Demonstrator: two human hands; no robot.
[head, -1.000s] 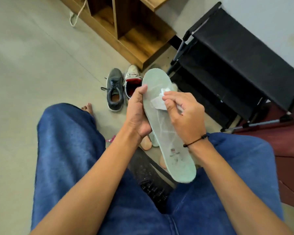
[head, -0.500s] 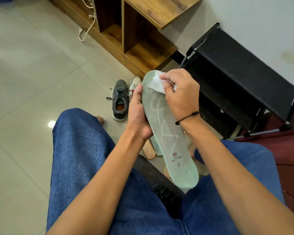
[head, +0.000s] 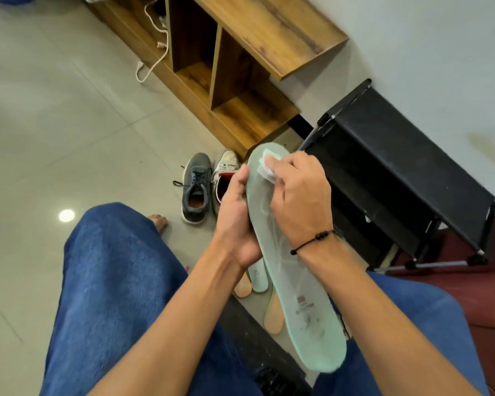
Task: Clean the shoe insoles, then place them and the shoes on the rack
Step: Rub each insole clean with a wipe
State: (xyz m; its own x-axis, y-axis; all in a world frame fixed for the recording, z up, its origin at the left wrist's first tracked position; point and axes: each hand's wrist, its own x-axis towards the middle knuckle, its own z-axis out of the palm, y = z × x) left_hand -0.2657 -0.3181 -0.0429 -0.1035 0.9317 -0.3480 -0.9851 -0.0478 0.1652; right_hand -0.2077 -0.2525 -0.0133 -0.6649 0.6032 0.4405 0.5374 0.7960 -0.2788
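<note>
The left hand [head: 236,221] was clamped along the left edge of the pale green insole [head: 295,281], thumb lying up the edge and palm behind it, holding the insole tilted above the lap with its toe end pointing away from the person. The right hand [head: 300,201] was closed on a white wipe [head: 265,167], pressing it flat against the toe end of the insole. The heel end, bearing a small printed label, hung between the knees in blue jeans [head: 112,295]. On the floor [head: 55,124] beyond the hands stood a grey shoe [head: 196,187] and, touching its right side, a white shoe [head: 226,167] with red lining. Further insoles lay on the floor beneath the held one: a second green insole [head: 258,278] and two tan insoles [head: 243,287], partly hidden. The black rack [head: 397,167] stood at the right, against the wall, beside a wooden shelf unit [head: 255,52].
</note>
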